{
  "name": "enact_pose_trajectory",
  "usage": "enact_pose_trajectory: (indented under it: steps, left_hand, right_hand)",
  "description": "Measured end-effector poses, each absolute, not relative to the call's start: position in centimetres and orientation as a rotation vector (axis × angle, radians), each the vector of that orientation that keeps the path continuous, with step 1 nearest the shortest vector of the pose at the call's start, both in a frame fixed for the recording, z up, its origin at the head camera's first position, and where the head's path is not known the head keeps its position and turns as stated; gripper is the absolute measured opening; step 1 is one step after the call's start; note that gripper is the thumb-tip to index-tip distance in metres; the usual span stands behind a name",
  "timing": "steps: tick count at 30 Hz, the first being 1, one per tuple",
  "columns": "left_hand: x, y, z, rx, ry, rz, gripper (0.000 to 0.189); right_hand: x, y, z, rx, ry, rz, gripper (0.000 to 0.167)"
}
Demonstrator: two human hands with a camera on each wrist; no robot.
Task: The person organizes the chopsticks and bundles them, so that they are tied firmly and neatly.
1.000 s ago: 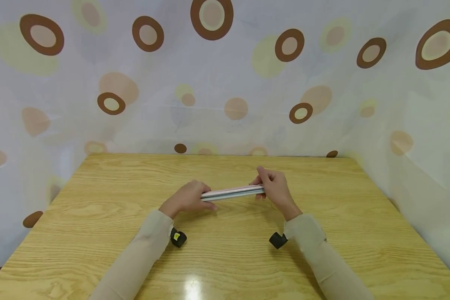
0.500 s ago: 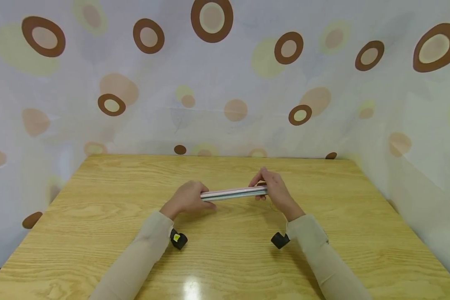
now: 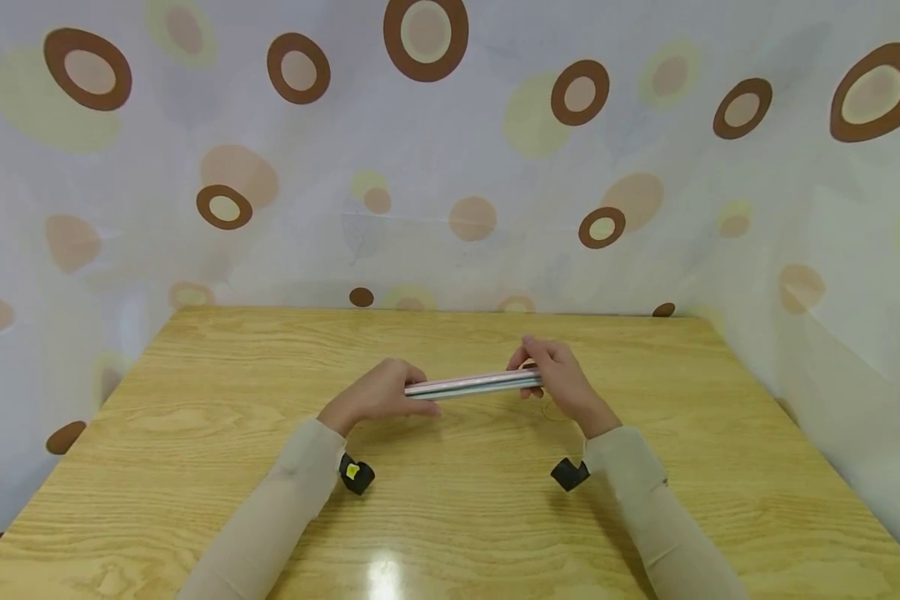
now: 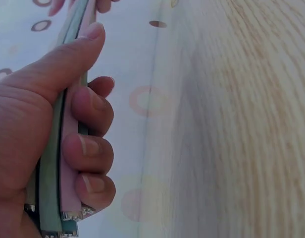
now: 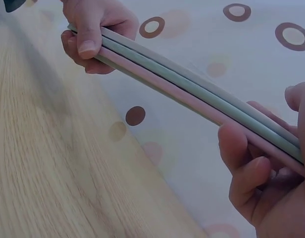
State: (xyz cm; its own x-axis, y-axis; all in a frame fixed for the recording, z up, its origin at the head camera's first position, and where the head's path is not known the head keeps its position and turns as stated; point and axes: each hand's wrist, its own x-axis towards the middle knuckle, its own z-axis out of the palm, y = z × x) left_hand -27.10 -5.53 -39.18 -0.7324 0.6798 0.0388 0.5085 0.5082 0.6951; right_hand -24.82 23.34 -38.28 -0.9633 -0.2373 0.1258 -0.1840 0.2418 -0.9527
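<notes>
A bundle of long, slim chopsticks (image 3: 472, 384) in pink, green and pale grey is held above the table between both hands. My left hand (image 3: 382, 390) grips its left end, thumb along one side and fingers curled round the other. Silvery tips (image 4: 71, 215) stick out past the left palm in the left wrist view. At the opposite end my right hand (image 3: 562, 379) holds the bundle with bent fingers (image 5: 249, 178) under it; the far ends are hidden by that hand. In the right wrist view the sticks lie side by side, touching.
A light wood-grain table (image 3: 450, 500) spans the view. Behind it and along its sides hangs a white cloth (image 3: 420, 150) with brown and pastel ovals. Below the right hand a thin yellowish loop (image 4: 174, 3) seems to lie on the table. Black cameras (image 3: 356, 473) sit at both wrists.
My right hand has shifted slightly to the right along the bundle. The left hand stays nearly in place and keeps its grip.
</notes>
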Motion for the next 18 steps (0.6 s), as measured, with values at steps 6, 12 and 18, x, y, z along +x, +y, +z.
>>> enact_pose_trajectory:
  steps: [6,12,18]
  left_hand:
    - [-27.1,-5.4,-39.0,0.979,2.584,0.973,0.023]
    - [-27.4,-5.7,-38.9,0.953,2.677,0.887,0.026]
    - [-27.6,-6.0,-39.0,0.997,2.695,0.878,0.025]
  right_hand:
    - [-24.6,23.7,-37.5,-0.442,2.314,-1.903,0.063]
    - [-24.5,24.3,-37.4,-0.416,2.254,-1.926,0.062]
    - [-24.4,24.4,-37.6,-0.367,2.213,-1.989,0.056]
